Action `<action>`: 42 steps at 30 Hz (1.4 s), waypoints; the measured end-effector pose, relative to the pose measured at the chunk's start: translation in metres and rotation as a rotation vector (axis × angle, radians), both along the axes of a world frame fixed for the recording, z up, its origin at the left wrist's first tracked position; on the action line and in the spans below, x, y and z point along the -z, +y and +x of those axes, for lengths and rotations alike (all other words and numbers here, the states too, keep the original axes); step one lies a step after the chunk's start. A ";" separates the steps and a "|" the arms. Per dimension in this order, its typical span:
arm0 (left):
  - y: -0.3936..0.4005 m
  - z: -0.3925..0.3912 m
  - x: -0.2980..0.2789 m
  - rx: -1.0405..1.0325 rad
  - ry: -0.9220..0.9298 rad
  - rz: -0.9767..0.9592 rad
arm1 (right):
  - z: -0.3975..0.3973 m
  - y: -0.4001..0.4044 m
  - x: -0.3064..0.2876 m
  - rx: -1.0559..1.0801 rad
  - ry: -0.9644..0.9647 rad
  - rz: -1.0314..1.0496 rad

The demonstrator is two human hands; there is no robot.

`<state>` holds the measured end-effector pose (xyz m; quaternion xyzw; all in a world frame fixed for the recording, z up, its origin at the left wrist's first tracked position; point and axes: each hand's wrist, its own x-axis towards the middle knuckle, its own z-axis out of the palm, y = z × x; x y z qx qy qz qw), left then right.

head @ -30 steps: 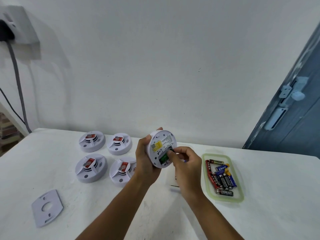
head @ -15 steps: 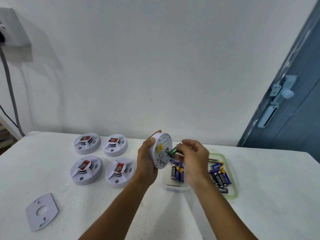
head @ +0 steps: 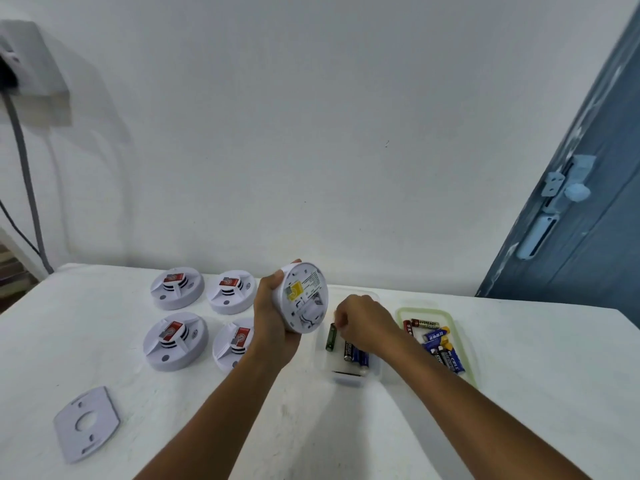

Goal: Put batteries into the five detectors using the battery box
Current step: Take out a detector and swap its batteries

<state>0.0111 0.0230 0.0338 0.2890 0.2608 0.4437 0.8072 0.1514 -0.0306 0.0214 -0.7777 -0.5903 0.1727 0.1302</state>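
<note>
Your left hand [head: 273, 327] grips the round white plastic detector [head: 304, 297], back facing you, bay apparently empty. Right hand [head: 363, 322] curls over the clear battery box [head: 375, 372] at the green battery [head: 331, 337]; grip unclear. Four white detectors [head: 176, 340] wait on the worktop [head: 173, 427].

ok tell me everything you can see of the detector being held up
The detector is a round white disc that looks like plastic, held off the table and tilted on edge, its back towards the camera. That back shows a yellow sticker, a printed white label and a recessed compartment with thin wires. The left hand grips its left rim; the right hand is apart from it.
</note>
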 end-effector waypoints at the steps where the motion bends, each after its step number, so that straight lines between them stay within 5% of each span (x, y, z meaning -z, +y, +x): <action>1: 0.002 -0.001 0.001 -0.003 -0.009 -0.009 | 0.000 -0.001 -0.002 -0.081 -0.101 -0.065; 6: 0.003 0.000 0.003 0.006 -0.028 -0.036 | -0.010 -0.004 0.012 -0.232 -0.395 -0.189; 12: 0.002 -0.002 0.005 0.018 -0.040 -0.055 | -0.004 -0.003 0.013 -0.181 -0.209 -0.084; 23: 0.001 0.000 0.002 0.020 -0.058 -0.102 | -0.004 -0.007 0.014 -0.380 -0.256 -0.124; 25: 0.003 -0.002 0.000 0.016 -0.088 -0.113 | 0.003 -0.008 0.010 -0.240 -0.041 -0.041; 29: 0.010 -0.005 -0.003 0.009 -0.102 -0.122 | 0.015 -0.024 -0.010 0.136 1.018 0.224; 31: 0.012 -0.005 -0.004 0.005 -0.104 -0.133 | 0.016 -0.030 -0.019 0.164 1.332 0.256; 34: 0.012 -0.005 -0.007 0.022 -0.118 -0.144 | 0.013 -0.035 -0.027 0.147 1.524 0.280; 42: 0.010 -0.005 -0.010 0.063 -0.184 -0.142 | 0.000 -0.034 -0.033 0.137 1.501 0.396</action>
